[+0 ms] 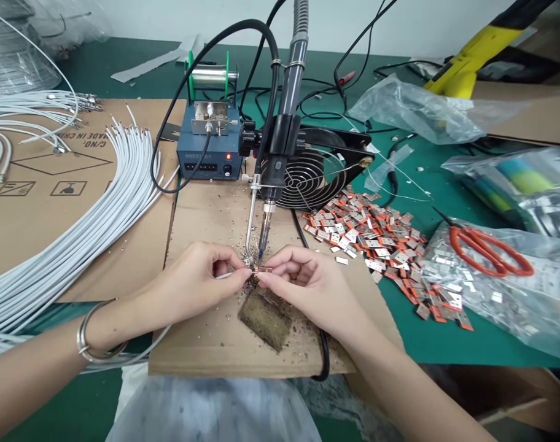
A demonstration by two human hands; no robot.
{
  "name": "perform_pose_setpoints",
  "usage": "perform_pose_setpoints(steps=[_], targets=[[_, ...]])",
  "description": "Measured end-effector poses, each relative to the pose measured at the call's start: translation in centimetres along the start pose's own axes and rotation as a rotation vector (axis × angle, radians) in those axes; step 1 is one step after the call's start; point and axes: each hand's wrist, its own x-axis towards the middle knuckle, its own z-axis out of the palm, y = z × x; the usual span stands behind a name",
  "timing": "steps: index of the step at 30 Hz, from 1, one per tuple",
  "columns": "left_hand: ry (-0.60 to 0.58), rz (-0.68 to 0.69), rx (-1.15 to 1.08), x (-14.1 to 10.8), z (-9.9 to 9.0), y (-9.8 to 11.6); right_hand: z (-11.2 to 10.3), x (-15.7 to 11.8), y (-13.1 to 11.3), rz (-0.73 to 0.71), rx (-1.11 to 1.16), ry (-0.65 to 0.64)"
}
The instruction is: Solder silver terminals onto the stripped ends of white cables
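Observation:
Between thumb and fingers, my left hand [206, 279] pinches a white cable [225, 275] close to its end. My right hand [303, 276] is closed on a small orange-and-metal connector [263, 269], mostly covered by the fingertips. Both hands meet just under the tip of a soldering iron [263, 239] fixed upright in a stand. A thin metal solder feed tube [251, 227] curves down beside the tip. Whether the tip touches the connector I cannot tell. Below the fingers lies a worn brown sponge [265, 319] on cardboard [201, 350].
A bundle of white cables [91, 239] spreads at left. Behind stand a blue solder feeder [209, 150] with a solder spool [209, 76] and a black fan [314, 175]. To the right are piled connectors [376, 239], a plastic bag [473, 294] and orange-handled scissors [487, 250].

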Motion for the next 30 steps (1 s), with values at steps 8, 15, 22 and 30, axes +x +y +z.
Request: perform_pose_setpoints(steps=[8, 15, 22, 30], targets=[[0.01, 0.006, 0.004, 0.0, 0.0, 0.0, 0.1, 0.1, 0.2, 0.007, -0.009, -0.004], [0.017, 0.003, -0.042, -0.1, 0.0, 0.2, -0.5, -0.6, -0.7, 0.003, 0.097, -0.09], [0.011, 0.012, -0.058, -0.2, 0.0, 0.2, -0.4, -0.7, -0.8, 0.001, 0.1, -0.108], [0.018, 0.005, -0.061, -0.2, 0.0, 0.1, -0.6, -0.7, -0.6, 0.0, 0.106, -0.121]])
